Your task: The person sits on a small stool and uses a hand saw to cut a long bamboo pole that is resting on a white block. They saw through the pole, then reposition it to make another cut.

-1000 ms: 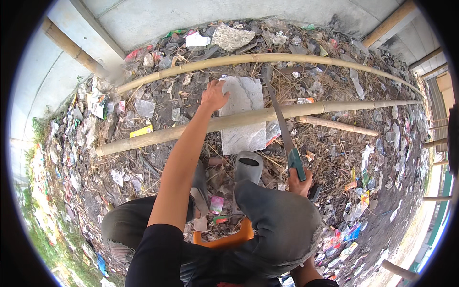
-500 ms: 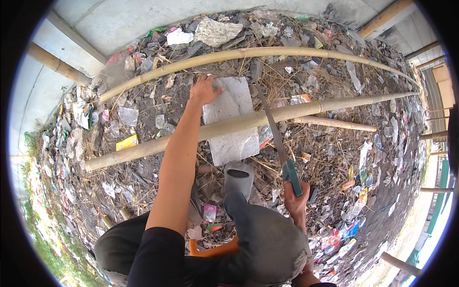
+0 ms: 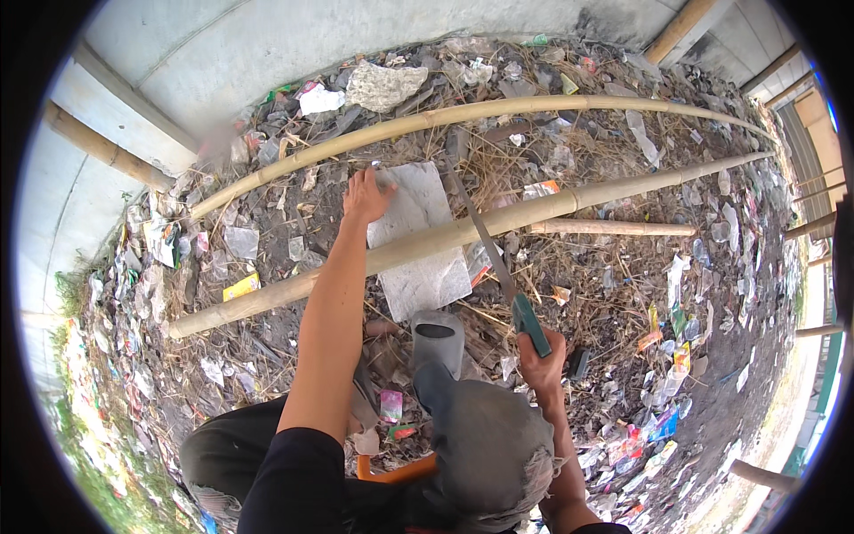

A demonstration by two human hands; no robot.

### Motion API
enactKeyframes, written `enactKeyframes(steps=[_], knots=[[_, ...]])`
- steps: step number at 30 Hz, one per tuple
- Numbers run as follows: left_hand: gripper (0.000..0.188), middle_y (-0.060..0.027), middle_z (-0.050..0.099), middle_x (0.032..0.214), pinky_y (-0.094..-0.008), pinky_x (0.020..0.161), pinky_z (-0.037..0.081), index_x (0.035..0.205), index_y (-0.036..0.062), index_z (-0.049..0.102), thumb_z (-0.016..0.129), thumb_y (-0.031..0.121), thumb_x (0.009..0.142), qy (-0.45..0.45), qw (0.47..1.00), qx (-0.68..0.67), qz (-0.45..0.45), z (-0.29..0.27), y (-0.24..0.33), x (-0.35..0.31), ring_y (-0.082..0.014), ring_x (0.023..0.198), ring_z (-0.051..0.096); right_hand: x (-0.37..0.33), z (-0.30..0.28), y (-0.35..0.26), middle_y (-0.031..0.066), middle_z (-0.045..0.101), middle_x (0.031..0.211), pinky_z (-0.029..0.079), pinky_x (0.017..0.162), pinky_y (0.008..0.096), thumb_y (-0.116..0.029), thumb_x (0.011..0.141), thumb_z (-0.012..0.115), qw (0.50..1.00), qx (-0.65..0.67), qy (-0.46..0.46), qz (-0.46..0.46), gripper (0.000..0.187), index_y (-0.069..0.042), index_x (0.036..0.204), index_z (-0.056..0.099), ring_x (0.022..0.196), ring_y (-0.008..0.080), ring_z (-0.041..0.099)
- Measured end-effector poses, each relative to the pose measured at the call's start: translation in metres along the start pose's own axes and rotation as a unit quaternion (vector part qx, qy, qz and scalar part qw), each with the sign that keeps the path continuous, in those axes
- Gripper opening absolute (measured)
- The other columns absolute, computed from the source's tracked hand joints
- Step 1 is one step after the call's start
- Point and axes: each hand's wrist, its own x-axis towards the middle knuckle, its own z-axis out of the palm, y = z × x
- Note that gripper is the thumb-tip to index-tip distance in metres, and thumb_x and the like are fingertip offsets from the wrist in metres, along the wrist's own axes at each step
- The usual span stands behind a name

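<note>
Bamboo pole [image 3: 556, 205]: is lying across pale slab [image 3: 422, 289]. Handsaw [image 3: 498, 260]: blade is crossing pole, right of slab; right hand [image 3: 543, 360] is grasping handle [image 3: 529, 322]. Left hand [image 3: 366, 198]: is spreading loose at slab's left edge. Change: right forearm [image 3: 562, 445], earlier knee-hidden, is showing.

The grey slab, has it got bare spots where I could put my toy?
The grey slab shows two: one above the nearer bamboo pole, between the left hand and the saw; one below the pole, above the grey shoe. Litter crowds around it.
</note>
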Motion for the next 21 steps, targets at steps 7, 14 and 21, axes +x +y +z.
enactKeyframes(steps=[7, 14, 21], knots=[[0.104, -0.0266, 0.054, 0.145, -0.0506, 0.112, 0.046, 0.153, 0.004, 0.044, 0.08, 0.064, 0.076, -0.108, 0.989, 0.052, 0.091, -0.033, -0.01, -0.122, -0.0352, 0.139, 0.052, -0.002, -0.003, 0.016, 0.0043, 0.045, 0.053, 0.036, 0.049, 0.0363, -0.012, 0.088, 0.067, 1.0, -0.001, 0.021, -0.023, 0.029, 0.002, 0.065, 0.054, 0.054, 0.009, 0.041], [0.082, -0.0232, 0.074, 0.112, -0.0488, 0.099, 0.055, 0.135, 0.0024, 0.055, 0.084, 0.036, 0.066, -0.15, 0.978, 0.145, 0.024, -0.047, -0.002, -0.142, -0.0409, 0.11, 0.071, -0.003, 0.009, 0.014, 0.0032, 0.044, 0.055, 0.035, 0.05, 0.0359, -0.012, 0.089, 0.066, 1.0, 0.019, 0.006, -0.021, 0.028, 0.003, 0.067, 0.055, 0.056, 0.0082, 0.04], [0.036, -0.0221, 0.076, 0.102, -0.0451, 0.092, 0.059, 0.107, 0.0011, 0.07, 0.069, 0.021, 0.077, -0.105, 0.976, 0.189, 0.028, -0.032, -0.015, -0.145, -0.0383, 0.099, 0.075, 0.0, 0.012, 0.007, 0.0027, 0.044, 0.054, 0.035, 0.049, 0.0357, -0.012, 0.088, 0.067, 0.999, 0.011, 0.041, -0.021, 0.029, 0.004, 0.066, 0.056, 0.056, 0.0076, 0.041]])
